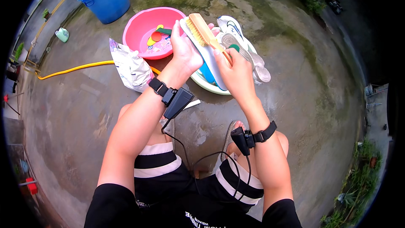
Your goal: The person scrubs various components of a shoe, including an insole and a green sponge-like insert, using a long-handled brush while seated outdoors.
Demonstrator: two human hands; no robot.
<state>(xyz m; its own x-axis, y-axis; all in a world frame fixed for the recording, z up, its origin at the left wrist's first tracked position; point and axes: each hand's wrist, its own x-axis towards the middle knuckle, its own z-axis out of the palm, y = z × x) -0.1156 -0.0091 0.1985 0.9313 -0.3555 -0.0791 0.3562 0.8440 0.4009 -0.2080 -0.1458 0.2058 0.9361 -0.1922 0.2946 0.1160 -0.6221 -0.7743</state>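
My left hand [186, 55] supports a white insole with a blue edge [212, 61] from beneath, palm up. Gripped by its handle, a wooden scrub brush [204, 28] is in my right hand [237, 74]. Its pale bristles rest on the insole's upper face. Below them is a pale green basin [207, 89] with a blue item [207, 72] inside, partly hidden by the insole. To the right lie a white sneaker [232, 27] and grey insoles [238, 46], overlapping at the basin's side.
A pink basin [133, 31] holds an orange-red cup-like item [156, 36]. Close to my left forearm stands a white plastic bag [131, 68]. A yellow hose [79, 67] crosses the wet concrete floor. Farther off are a blue bucket [107, 3] and a green jug [62, 34]. Cables hang between my wrist devices.
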